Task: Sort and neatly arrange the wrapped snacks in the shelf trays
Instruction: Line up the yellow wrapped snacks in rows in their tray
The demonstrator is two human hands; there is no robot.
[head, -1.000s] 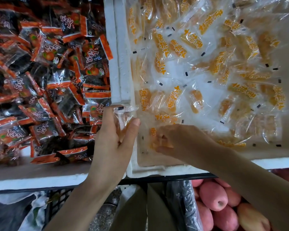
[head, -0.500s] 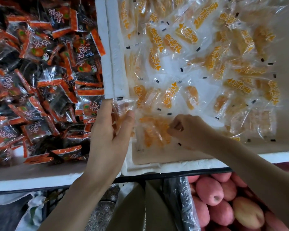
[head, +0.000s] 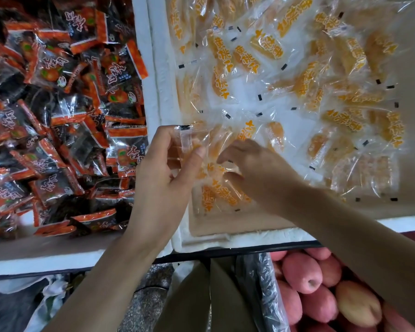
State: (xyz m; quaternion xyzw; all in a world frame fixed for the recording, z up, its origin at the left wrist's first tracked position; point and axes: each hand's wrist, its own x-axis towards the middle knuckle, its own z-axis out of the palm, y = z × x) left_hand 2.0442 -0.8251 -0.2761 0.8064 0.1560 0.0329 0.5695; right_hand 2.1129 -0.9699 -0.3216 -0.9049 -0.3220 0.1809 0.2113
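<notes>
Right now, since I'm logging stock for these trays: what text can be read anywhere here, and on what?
"黄桃干": orange print on the yellow snack packets in the right tray.
"杏肉", as best I can tell: white print on the dark orange-edged packets in the left tray.
Small print on those same packets: too small to read.
The clear packet gripped by the left hand: no legible print.

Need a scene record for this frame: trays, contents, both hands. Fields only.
left tray: dark snacks, jumbled
right tray: yellow snacks, loosely spread
left hand: grips clear packets by the right tray's left wall
right hand: fingers on yellow snacks in the near-left corner; grip unclear
below shelf: pink fruit
</notes>
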